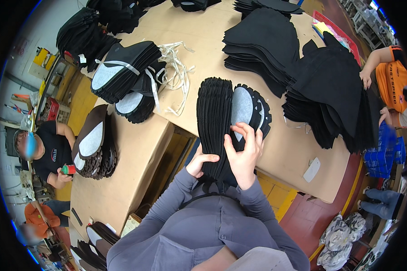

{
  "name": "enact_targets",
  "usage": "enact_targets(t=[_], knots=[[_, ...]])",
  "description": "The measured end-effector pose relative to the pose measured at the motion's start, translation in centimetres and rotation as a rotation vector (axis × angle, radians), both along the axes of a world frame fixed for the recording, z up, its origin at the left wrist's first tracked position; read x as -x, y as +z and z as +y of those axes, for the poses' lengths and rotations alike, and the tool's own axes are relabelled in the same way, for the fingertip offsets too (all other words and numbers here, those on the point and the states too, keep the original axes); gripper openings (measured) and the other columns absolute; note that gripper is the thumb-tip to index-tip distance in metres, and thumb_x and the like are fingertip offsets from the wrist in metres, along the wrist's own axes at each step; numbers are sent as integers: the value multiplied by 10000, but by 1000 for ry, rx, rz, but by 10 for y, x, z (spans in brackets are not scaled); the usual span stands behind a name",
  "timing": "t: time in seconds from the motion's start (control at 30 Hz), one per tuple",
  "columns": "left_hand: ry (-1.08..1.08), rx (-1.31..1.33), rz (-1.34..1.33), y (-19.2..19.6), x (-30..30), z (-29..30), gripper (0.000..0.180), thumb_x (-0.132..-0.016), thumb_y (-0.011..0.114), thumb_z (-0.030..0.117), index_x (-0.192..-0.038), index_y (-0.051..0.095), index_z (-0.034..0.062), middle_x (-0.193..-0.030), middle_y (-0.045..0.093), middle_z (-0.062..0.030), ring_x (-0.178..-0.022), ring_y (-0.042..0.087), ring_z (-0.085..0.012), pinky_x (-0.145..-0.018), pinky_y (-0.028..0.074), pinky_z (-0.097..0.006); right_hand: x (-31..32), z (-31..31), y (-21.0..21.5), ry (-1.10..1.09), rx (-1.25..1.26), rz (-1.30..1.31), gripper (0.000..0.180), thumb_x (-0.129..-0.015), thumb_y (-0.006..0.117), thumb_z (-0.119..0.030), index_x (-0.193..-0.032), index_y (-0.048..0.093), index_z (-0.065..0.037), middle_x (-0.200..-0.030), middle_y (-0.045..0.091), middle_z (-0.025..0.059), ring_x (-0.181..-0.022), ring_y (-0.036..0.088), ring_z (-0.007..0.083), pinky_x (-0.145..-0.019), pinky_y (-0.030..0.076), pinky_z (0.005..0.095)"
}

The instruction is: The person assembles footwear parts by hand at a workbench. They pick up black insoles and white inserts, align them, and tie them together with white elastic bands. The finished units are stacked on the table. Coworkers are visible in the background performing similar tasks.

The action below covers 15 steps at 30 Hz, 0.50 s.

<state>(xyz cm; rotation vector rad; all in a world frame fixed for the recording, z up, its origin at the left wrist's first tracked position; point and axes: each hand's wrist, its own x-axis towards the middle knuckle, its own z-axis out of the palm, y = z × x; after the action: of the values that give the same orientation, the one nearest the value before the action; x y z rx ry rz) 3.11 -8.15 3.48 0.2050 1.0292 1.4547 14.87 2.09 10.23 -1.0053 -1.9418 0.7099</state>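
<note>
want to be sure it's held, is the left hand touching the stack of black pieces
Touching: in the head view, the left hand lays its thumb across the lower edges of the stack of black pieces.

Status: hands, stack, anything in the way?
Left hand holds thick black layered stack, edges up. Right hand at black scalloped pieces with pale grey patch alongside; grip unclear. Tangled white strips on brown table, clear of both hands.
</note>
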Motion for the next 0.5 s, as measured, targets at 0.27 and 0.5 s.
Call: enact_targets(t=[0.27, 0.5], knots=[[16, -34, -43, -4, 6, -2, 737, -683, 738, 55, -1356, 441, 13, -1213, 604, -108, -1095, 610, -225, -978, 477, -349, 8, -2, -3, -2, -175, -47, 437, -728, 578, 73, -1131, 611, -91, -1194, 664, 30, -1033, 561, 296, -914, 417, 391], [-33, -17, -13, 10, 7, -7, 958, -712, 728, 94, -1524, 220, 79, -1470, 406, -125, -1351, 396, -222, -1097, 352, -354, 25, -22, 27, -13, -353, -143, 350, -820, 625, -64, -1165, 639, -128, -1190, 656, 42, -1184, 482, 290, -1050, 282, 508]])
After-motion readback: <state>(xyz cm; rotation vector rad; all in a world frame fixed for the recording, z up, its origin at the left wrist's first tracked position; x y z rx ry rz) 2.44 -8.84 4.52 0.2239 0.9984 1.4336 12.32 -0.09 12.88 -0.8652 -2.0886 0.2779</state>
